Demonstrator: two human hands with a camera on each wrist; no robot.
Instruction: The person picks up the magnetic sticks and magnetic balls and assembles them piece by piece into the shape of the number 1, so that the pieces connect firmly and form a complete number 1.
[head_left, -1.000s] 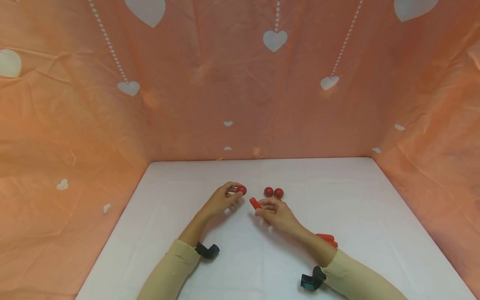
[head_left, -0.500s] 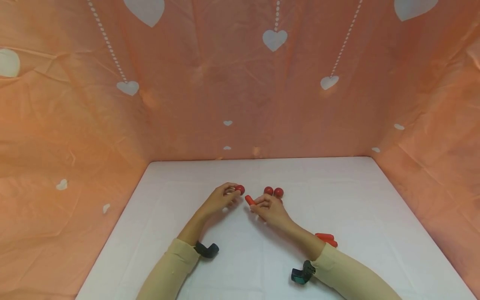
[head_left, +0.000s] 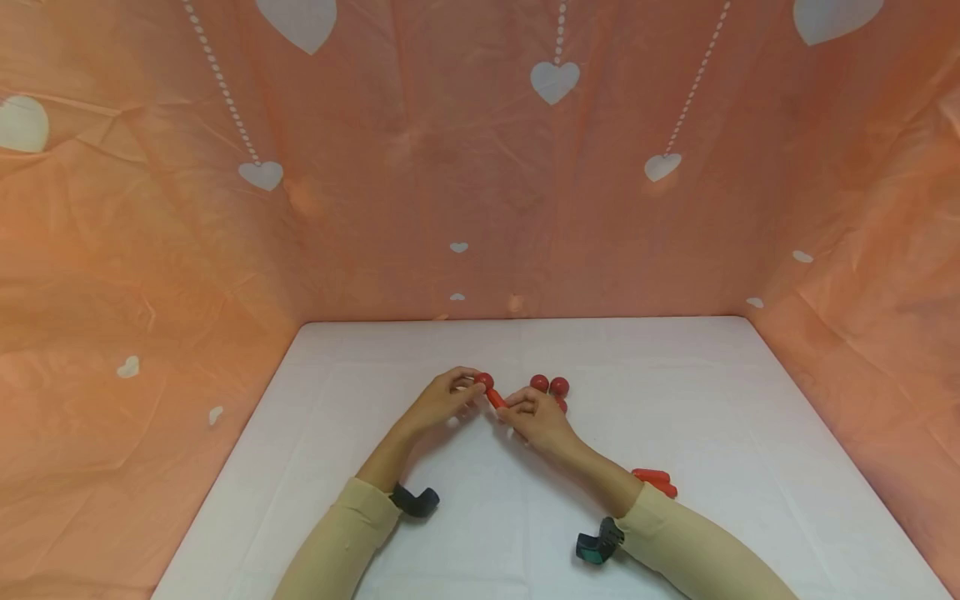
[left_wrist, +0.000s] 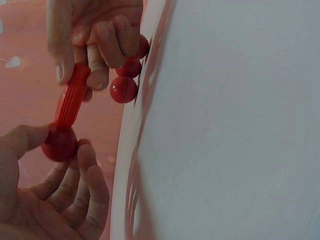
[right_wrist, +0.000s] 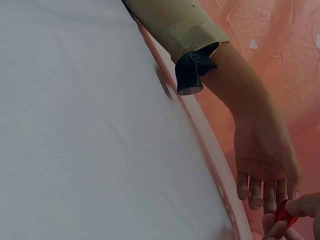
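Observation:
In the head view my left hand [head_left: 440, 402] pinches a glossy red ball [left_wrist: 59, 144] between thumb and fingertips. My right hand [head_left: 543, 423] holds a short ridged red rod [left_wrist: 72, 100] by one end, thumb against fingers. The rod's other end touches the ball, as the left wrist view shows up close. Both pieces are above the white table. Just beyond the right hand, more red balls [head_left: 539, 383] rest on the table in a cluster, one partly hidden by that hand. In the right wrist view, fingers largely cover the red pieces.
More red rods [head_left: 654, 478] lie side by side on the white table [head_left: 720, 400], beside the right forearm, which partly hides them. An orange cloth [head_left: 390, 183] with white hearts hangs behind and along both sides. Each wrist wears a dark camera mount [head_left: 415, 502].
My right hand has moved left with the red rod, and the gap between rod and ball has closed. The left hand keeps its pinch on the ball, almost still.

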